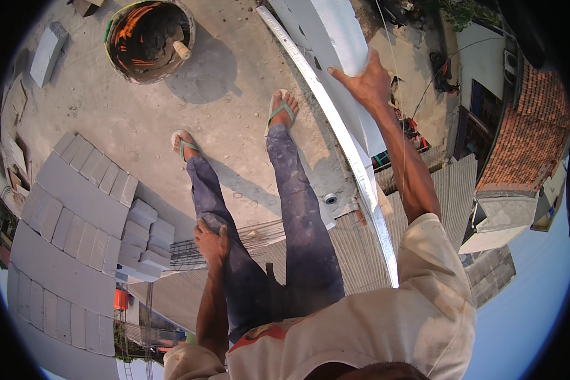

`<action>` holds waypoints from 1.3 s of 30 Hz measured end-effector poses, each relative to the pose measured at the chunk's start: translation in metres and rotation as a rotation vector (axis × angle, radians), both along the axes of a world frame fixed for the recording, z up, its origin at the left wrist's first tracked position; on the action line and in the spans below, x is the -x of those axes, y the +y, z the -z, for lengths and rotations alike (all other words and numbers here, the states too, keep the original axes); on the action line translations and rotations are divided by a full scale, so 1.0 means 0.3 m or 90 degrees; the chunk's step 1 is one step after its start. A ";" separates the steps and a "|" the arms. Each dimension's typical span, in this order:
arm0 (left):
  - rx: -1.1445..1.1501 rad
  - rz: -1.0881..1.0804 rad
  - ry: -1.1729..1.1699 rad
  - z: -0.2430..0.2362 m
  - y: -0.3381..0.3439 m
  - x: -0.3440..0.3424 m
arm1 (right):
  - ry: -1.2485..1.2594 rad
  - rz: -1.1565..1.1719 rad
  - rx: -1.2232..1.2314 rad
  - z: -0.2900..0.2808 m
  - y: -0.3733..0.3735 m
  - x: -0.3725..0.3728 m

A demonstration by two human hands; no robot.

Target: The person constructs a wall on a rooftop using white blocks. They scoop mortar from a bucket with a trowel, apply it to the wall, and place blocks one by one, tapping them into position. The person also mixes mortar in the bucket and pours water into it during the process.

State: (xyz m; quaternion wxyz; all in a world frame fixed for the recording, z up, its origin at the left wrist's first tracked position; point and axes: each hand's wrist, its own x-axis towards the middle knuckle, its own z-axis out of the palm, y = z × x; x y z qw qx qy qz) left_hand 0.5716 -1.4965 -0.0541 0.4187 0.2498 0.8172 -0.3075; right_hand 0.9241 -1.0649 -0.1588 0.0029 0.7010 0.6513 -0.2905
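Note:
My right hand (368, 83) spans the top of a pale lightweight concrete block (345, 38) in a low wall. Its thumb reaches the near edge and its fingers lie along the far edge. Beside the wall's near face runs a long, straight metal bar (323, 87), which neither hand touches. My left hand (211, 242) rests on my bent left knee, fingers loosely spread over the trouser cloth, holding nothing. Beyond my feet stands a mortar-smeared bucket (121, 68), and a trowel (182, 50) with a wooden handle leans inside it.
Stacked grey blocks (76, 190) fill the left side, with smaller ones (147, 237) beside them. A single block (49, 54) lies at the far left. Thin steel rods (193, 253) lie behind my legs. Past the wall is a drop toward tiled roofs (519, 139); a taut string (392, 50) runs above it.

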 end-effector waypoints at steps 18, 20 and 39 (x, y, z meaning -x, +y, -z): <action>-0.025 -0.038 -0.029 -0.034 0.135 0.025 | 0.036 -0.049 0.114 -0.055 0.038 -0.034; -0.069 -0.049 -0.041 -0.070 0.185 0.034 | 0.079 -0.059 0.120 -0.074 0.051 -0.070; -0.134 0.048 -0.073 -0.024 0.709 0.441 | 0.268 -0.036 0.110 -0.505 -0.122 0.746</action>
